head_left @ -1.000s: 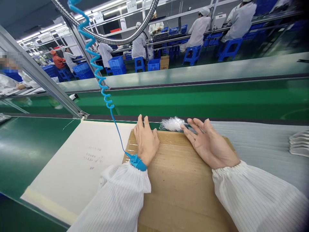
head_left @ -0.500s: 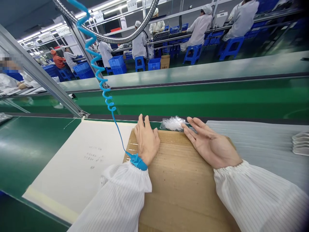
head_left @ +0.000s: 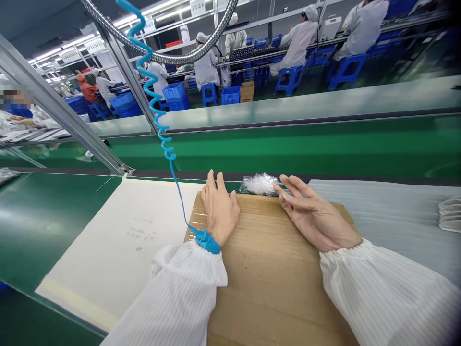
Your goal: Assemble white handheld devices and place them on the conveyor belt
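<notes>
A brown cardboard box (head_left: pixel 273 274) lies in front of me, with shiny clear tape along its far left corner. My left hand (head_left: pixel 221 209) is over the box's far left part, fingers apart and pointing past its far edge; nothing is in it. A blue wrist strap (head_left: pixel 206 240) circles that wrist, its coiled blue cord (head_left: pixel 167 149) running upward. Above the box's far right part, my right hand (head_left: pixel 319 214) is turned palm inward with fingers loosely spread, holding nothing. Just beyond the box, near the right fingertips, sits a crumpled bundle of clear plastic (head_left: pixel 260 184).
On the left, a white paper sheet (head_left: pixel 108 245) with faint handwriting is taped to the green bench (head_left: pixel 39 211). Grey-white foam sheeting (head_left: pixel 392 211) lies at right, with stacked pale pieces (head_left: pixel 450 214) on it. A metal post (head_left: pixel 68 110) slants up at left. Behind the green conveyor belt (head_left: pixel 288 146), several people work.
My right hand's fingers have shifted slightly, curling and moving a little to the right. The coiled cord has swung a bit right. My left hand and the box stay nearly still.
</notes>
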### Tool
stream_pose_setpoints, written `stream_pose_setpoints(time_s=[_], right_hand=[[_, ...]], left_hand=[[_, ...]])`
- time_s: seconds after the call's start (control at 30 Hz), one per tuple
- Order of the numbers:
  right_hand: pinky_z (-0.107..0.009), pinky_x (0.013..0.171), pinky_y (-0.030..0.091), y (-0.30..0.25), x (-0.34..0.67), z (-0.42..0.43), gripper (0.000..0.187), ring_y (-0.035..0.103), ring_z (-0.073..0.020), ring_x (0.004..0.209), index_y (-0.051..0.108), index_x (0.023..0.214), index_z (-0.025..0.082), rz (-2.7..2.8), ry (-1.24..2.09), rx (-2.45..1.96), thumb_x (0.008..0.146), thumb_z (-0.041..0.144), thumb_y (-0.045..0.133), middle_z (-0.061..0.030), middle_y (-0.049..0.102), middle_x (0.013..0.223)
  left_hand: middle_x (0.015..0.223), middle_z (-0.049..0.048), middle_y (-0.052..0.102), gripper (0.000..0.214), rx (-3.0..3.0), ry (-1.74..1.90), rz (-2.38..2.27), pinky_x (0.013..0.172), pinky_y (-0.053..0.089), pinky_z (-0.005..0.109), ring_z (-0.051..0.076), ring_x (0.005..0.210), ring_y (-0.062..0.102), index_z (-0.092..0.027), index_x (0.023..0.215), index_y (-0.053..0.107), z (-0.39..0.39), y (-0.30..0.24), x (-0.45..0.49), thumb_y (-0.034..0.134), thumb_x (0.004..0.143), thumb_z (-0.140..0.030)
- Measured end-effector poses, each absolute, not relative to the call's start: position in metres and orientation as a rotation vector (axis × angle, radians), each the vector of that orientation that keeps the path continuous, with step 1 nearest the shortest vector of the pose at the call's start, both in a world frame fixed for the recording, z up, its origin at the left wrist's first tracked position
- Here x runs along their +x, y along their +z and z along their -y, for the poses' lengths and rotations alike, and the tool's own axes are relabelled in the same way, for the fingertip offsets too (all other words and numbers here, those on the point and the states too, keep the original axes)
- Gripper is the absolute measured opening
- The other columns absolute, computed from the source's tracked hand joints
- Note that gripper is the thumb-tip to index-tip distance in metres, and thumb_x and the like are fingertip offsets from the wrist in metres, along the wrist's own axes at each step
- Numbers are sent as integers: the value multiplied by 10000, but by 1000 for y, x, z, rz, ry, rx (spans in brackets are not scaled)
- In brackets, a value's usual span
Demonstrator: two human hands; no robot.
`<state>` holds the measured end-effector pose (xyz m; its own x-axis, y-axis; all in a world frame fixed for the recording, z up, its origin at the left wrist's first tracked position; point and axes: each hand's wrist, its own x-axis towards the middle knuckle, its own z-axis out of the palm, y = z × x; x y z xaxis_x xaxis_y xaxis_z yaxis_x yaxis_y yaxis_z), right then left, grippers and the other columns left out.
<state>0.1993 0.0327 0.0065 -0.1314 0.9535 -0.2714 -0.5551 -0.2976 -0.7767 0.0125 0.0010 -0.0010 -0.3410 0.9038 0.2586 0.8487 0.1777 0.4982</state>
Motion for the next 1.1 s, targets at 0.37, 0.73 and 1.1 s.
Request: stream_pose_setpoints(time_s=[0.37,0.73,1.1], right_hand=[[-119,773,606,6,199,-34,421,582,-237,1305,726,915,284,630,1669,-934,578,84,878,3,668,1315],[-141,776,614,3,201,-35,408,570,-224,1313,736,907,314,643,1690,-921,594,92,873,36,654,1335],[-126,765,610,4,200,-34,450,579,-237,1303,742,913,285,604,1669,-925,542,76,886,2,678,1295]], left_hand=[[1620,215,261,566,1744,918,-2330,1175,303,523,372,1449,357,-96,1469,393,-1,-2,12,508,927,-211],[1620,233,253,572,1759,905,-2327,1178,302,527,369,1456,345,-73,1475,379,-1,-3,12,502,934,-210],[1615,228,264,562,1741,920,-2323,1174,307,530,369,1456,352,-100,1466,393,-2,-3,12,512,927,-207]])
